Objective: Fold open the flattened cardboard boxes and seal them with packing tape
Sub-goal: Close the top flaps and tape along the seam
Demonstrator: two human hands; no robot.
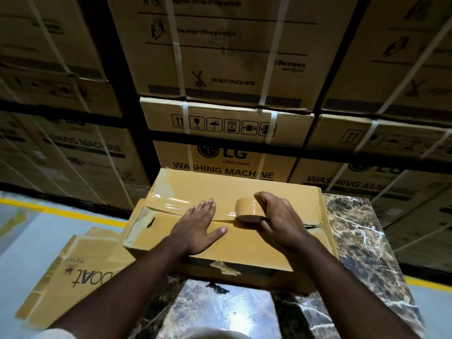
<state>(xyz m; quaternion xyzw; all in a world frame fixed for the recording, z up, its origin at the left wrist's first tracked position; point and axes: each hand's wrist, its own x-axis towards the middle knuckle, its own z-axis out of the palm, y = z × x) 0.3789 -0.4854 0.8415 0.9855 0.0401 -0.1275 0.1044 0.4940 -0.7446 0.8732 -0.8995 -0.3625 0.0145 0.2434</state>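
A cardboard box lies on a dark marbled worktop, its top flaps closed and meeting along a centre seam; a strip of clear packing tape runs along that seam from the box's left end, where it wraps over the edge, to the tape roll; the right stretch of the seam, near a dark torn gap, shows no tape. The left hand lies flat on the box with fingers straight and together, thumb spread, pressing on the taped seam just beside the roll; its grip is spread, holding nothing. The right hand has its grip curled round the tape roll, thumb over the top and fingers beneath, the roll resting on the seam. A scrap of old tape peels from the box's near edge. To the left, partly under the box, a flattened cardboard box with handwritten letters hangs off the worktop's side. Behind stand stacked washing machine cartons bound with white straps; a yellow floor line crosses the pale floor.
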